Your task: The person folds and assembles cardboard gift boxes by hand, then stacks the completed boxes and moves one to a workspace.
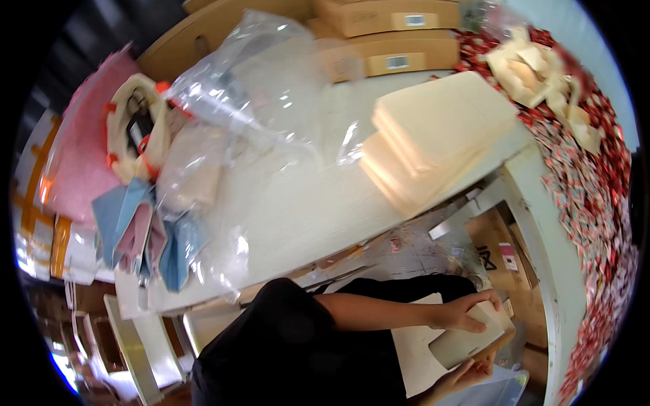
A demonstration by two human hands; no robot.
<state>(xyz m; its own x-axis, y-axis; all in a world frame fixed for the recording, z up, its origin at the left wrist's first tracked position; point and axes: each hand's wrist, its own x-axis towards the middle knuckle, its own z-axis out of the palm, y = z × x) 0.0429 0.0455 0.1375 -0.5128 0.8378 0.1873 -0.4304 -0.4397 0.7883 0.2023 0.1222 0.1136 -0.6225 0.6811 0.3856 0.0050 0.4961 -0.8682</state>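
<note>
Over my lap, at the lower right, I hold a small cream cardboard box [487, 327]. My left hand [467, 314] grips its upper side, thumb on one face and fingers around the far end. My right hand [467, 376] is at its lower edge, fingers curled against it and partly hidden. A shaded greyish face of the box [450, 349] shows between the hands. Beneath it, a flat cream cardboard piece [411, 358] lies across my legs. On the white table [291, 223] ahead rests a stack of flat cream cardboard pieces [443, 111], somewhat blurred.
Clear plastic bags [254, 81] and a blue-and-pink cloth item [139, 227] lie on the table's left, near a cream bag with red trim [139, 128]. Brown cartons [389, 40] line the back. Many small red-and-white packets [575, 203] fill the right side.
</note>
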